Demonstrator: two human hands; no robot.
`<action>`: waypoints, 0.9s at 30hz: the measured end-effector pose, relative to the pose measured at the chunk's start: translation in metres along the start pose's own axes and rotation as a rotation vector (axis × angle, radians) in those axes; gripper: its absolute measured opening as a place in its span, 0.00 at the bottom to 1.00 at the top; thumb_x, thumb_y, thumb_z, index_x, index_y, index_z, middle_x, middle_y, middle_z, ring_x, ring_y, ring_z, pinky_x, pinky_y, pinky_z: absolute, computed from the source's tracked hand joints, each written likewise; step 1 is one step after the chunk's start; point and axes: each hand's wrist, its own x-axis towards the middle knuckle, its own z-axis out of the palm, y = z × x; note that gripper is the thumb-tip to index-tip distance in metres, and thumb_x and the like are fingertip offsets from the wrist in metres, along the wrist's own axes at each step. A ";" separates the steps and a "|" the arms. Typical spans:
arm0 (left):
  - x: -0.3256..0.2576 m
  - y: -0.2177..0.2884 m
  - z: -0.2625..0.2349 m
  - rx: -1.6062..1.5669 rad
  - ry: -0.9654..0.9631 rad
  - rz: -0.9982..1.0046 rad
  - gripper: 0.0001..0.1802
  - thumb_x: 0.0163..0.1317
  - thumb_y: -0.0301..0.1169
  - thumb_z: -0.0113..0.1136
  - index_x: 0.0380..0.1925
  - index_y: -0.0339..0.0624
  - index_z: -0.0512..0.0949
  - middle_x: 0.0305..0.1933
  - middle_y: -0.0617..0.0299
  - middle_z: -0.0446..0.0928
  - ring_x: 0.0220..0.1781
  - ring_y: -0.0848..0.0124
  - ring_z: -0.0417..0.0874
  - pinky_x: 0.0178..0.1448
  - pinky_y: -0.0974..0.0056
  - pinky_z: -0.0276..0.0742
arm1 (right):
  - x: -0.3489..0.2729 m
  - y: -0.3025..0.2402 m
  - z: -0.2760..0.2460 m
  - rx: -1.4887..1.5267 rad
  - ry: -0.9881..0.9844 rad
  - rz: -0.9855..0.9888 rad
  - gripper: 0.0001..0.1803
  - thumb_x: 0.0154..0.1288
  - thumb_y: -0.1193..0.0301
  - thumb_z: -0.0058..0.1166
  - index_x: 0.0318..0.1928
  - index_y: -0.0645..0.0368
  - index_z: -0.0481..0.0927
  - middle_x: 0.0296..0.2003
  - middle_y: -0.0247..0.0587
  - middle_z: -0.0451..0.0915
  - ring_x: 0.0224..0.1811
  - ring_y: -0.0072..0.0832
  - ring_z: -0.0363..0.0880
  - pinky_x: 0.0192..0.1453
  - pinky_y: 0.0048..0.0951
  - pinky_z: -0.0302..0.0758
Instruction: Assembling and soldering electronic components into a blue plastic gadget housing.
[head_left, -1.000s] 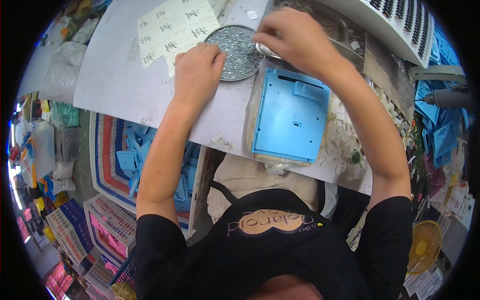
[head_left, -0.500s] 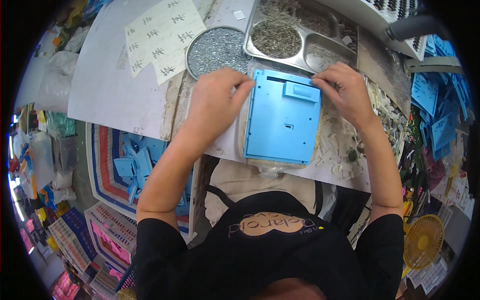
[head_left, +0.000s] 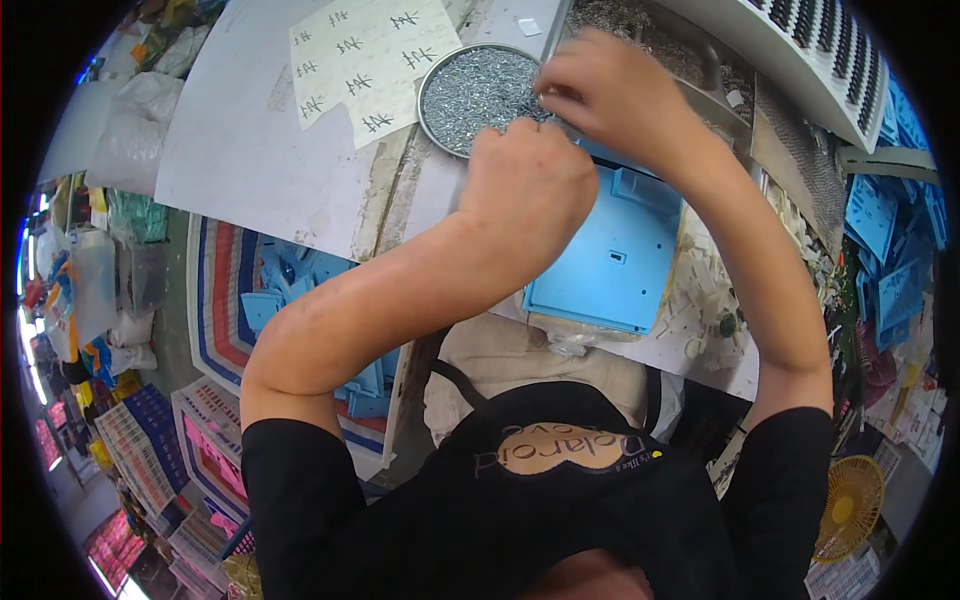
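Note:
A light blue plastic panel (head_left: 600, 285) with a small slot and holes lies on a plastic-wrapped pad on the table. My left hand (head_left: 530, 185) is curled above its upper left part and covers that corner. The left fingertips are at the near rim of a round metal dish (head_left: 424, 125) full of small silvery metal pieces (head_left: 475, 95). Above the dish's right side, my right hand (head_left: 615, 95) has its fingers bent together, slightly blurred. Whatever either hand's fingers hold is hidden or too small to make out.
A steel compartment tray (head_left: 720, 112) with small metal parts stands behind my right hand. Marked paper (head_left: 365, 65) lies at the far left. White plastic bits (head_left: 715, 270) litter the table's right. A striped bag (head_left: 222, 290) of blue parts is at left.
Both hands have left the panel's upper corners. My left hand has moved right across its corner; my right hand has gone up and left to the dish. The whole view has shifted slightly.

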 end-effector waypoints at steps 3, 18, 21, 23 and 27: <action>-0.001 0.001 -0.001 -0.024 0.003 -0.047 0.01 0.51 0.26 0.61 0.23 0.42 0.80 0.30 0.57 0.80 0.38 0.58 0.84 0.39 0.55 0.81 | 0.038 0.006 0.038 -0.325 -0.145 -0.088 0.08 0.55 0.67 0.65 0.34 0.57 0.83 0.32 0.36 0.82 0.42 0.37 0.79 0.48 0.38 0.76; 0.005 -0.028 0.002 -0.648 -0.123 -0.355 0.14 0.57 0.34 0.69 0.26 0.32 0.81 0.22 0.57 0.77 0.25 0.67 0.77 0.35 0.61 0.73 | 0.063 0.012 0.062 -0.332 -0.318 0.090 0.07 0.55 0.70 0.57 0.31 0.55 0.88 0.32 0.45 0.87 0.41 0.42 0.86 0.45 0.47 0.77; 0.008 -0.030 0.001 -0.638 -0.149 -0.353 0.14 0.56 0.35 0.69 0.25 0.33 0.80 0.21 0.59 0.75 0.25 0.70 0.75 0.35 0.63 0.72 | 0.062 0.011 0.052 -0.333 -0.299 0.068 0.07 0.54 0.70 0.58 0.30 0.55 0.88 0.32 0.45 0.87 0.40 0.42 0.86 0.44 0.47 0.77; 0.008 -0.030 0.001 -0.632 -0.151 -0.339 0.14 0.56 0.35 0.69 0.26 0.33 0.80 0.21 0.60 0.75 0.25 0.71 0.75 0.34 0.63 0.72 | 0.056 0.012 0.051 -0.303 -0.229 0.071 0.07 0.54 0.69 0.58 0.29 0.55 0.88 0.32 0.46 0.87 0.40 0.42 0.86 0.44 0.47 0.77; 0.010 -0.029 0.003 -0.719 -0.234 -0.383 0.13 0.57 0.34 0.69 0.28 0.33 0.80 0.21 0.63 0.75 0.25 0.74 0.74 0.33 0.66 0.72 | 0.055 0.016 0.055 -0.271 -0.198 0.127 0.07 0.55 0.69 0.57 0.29 0.54 0.87 0.32 0.46 0.87 0.40 0.42 0.86 0.44 0.47 0.77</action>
